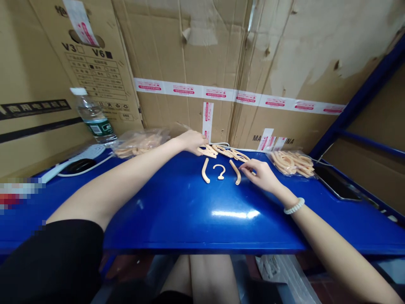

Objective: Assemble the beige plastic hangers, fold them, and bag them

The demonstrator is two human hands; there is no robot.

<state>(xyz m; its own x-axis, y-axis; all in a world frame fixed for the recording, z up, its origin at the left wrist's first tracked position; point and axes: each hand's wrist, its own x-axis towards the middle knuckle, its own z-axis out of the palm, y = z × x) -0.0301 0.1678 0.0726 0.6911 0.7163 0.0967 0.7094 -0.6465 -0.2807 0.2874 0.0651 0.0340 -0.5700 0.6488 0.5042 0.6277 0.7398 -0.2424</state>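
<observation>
Tan folding clothes hanger parts lie on a blue tabletop (177,207). A small hook (220,172) sits between a left curved hanger arm (205,171) and a right curved hanger arm (235,172), all apart from each other. Behind them is a loose row of hanger pieces (223,150). My left hand (192,142) reaches to the left end of that row, its thumb and fingers closed around the end of a piece there. My right hand (260,174) is beside the right curved arm, fingertips at its edge, fingers partly bent and apart; no held thing shows.
Clear bags of tan hanger parts lie at the left (136,142) and right (291,162). A water bottle (95,116), a white power strip (80,156) and a black object (79,166) are at the left. A phone (337,183) lies right. Cardboard (190,50) stands behind.
</observation>
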